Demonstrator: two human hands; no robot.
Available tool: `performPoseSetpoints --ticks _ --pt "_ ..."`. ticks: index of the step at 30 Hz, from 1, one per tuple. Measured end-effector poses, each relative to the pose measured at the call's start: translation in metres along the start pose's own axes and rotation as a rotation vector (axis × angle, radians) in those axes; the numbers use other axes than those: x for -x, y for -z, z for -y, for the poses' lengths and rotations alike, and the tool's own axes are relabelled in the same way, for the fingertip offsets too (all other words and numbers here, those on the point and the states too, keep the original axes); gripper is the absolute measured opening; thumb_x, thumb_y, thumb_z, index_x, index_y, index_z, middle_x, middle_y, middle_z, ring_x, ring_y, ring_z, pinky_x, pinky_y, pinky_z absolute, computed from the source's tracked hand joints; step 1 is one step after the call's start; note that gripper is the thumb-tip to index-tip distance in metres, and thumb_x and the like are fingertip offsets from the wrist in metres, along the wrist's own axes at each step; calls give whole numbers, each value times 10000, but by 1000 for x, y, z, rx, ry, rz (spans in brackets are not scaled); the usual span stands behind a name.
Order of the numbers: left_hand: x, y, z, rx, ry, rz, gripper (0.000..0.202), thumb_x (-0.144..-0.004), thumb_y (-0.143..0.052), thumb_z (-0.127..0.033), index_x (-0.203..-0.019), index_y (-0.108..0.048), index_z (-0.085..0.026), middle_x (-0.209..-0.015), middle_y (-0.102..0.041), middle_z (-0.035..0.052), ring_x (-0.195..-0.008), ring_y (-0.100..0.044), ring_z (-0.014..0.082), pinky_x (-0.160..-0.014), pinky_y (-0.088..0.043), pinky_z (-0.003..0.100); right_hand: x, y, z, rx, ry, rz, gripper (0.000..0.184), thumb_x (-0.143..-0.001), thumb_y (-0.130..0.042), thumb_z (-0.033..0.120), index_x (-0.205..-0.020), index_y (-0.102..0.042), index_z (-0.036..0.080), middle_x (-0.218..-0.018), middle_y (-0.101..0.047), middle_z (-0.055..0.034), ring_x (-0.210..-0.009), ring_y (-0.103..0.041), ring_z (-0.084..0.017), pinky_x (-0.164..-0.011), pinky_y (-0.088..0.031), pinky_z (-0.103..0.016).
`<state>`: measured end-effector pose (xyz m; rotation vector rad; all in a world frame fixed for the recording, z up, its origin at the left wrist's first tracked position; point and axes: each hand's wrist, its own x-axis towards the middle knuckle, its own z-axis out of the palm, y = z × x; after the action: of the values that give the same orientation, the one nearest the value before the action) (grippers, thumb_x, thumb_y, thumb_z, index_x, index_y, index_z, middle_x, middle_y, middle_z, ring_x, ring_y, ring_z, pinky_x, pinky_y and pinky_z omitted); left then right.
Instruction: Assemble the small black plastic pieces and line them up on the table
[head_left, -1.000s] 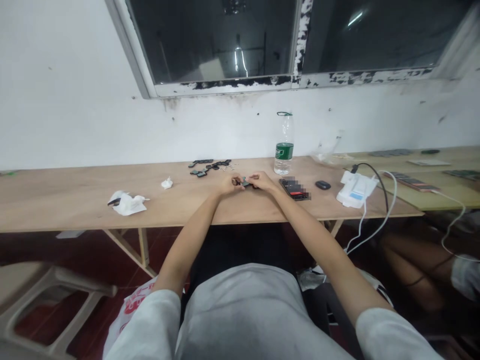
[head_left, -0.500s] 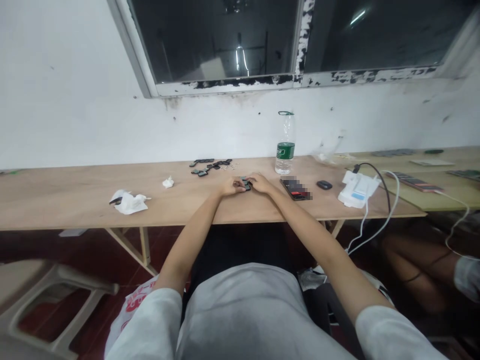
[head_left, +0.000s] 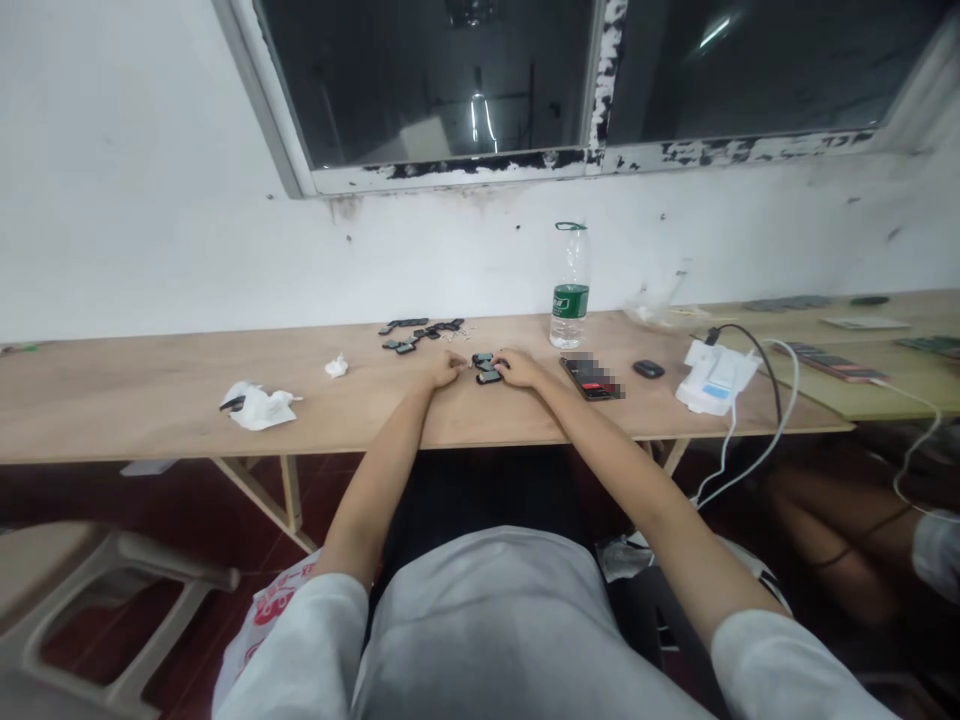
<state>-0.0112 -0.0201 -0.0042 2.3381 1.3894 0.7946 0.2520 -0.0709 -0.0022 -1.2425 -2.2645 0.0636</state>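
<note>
Both my arms reach out to the wooden table. Two small dark parts lie on it between my hands. My right hand has its fingers curled against the nearer dark part, pinching its right end. My left hand lies on the table just left of the parts, apart from them, with its fingers loosely stretched and nothing in them. A loose pile of several similar dark parts lies farther back, beyond my left hand.
A water bottle stands behind my right hand. Right of it lie a phone, a small dark oval object and a white device with cables. Crumpled tissues lie left. A plastic chair stands lower left.
My hands were together, both holding a dark part above the table. Now the part lies on the table, my left hand has let go and moved left.
</note>
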Motion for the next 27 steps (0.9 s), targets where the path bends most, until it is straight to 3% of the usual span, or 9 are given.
performPoseSetpoints --ticks 8,14,20,23,27 --pt "-3 -1 4 35 -2 -28 101 -836 -798 -219 -903 -861 -178 -898 -843 72 -882 -759 268 -865 -626 356 -6 -3 6 -82 -81 -49 206 -1013 -747 355 -984 -860 185 -1037 -858 -93 -933 -738 -235 -883 -503 -288" --pt "-2 -3 6 81 -23 -79 194 -819 -859 -294 -978 -856 -183 -983 -853 105 -938 -786 291 -898 -655 390 -15 -16 2 -239 -178 -100 62 -881 -844 248 -906 -848 192 -984 -857 -68 -925 -770 -230 -904 -562 -298" --pt "-1 -4 -2 140 -28 -153 247 -832 -870 -249 -1056 -838 -152 -1056 -837 138 -1011 -792 320 -985 -644 454 -19 -18 4 -503 -209 -123 271 -766 -823 67 -1024 -848 146 -1071 -859 -106 -977 -789 -231 -948 -614 -321" --pt "-1 -5 -8 157 -70 -192 252 -867 -825 -233 -1101 -826 -138 -1118 -831 150 -1057 -786 314 -1005 -634 456 -18 -17 4 -519 -197 -114 266 -759 -833 80 -1015 -856 152 -1031 -860 -99 -942 -790 -238 -918 -626 -329" --pt "0 -6 -17 190 -133 -194 248 -898 -789 -236 -1126 -816 -143 -1138 -834 149 -1055 -786 296 -921 -638 396 -17 -12 3 -496 -139 -150 116 -817 -836 152 -931 -853 167 -974 -858 -91 -910 -783 -245 -910 -623 -343"
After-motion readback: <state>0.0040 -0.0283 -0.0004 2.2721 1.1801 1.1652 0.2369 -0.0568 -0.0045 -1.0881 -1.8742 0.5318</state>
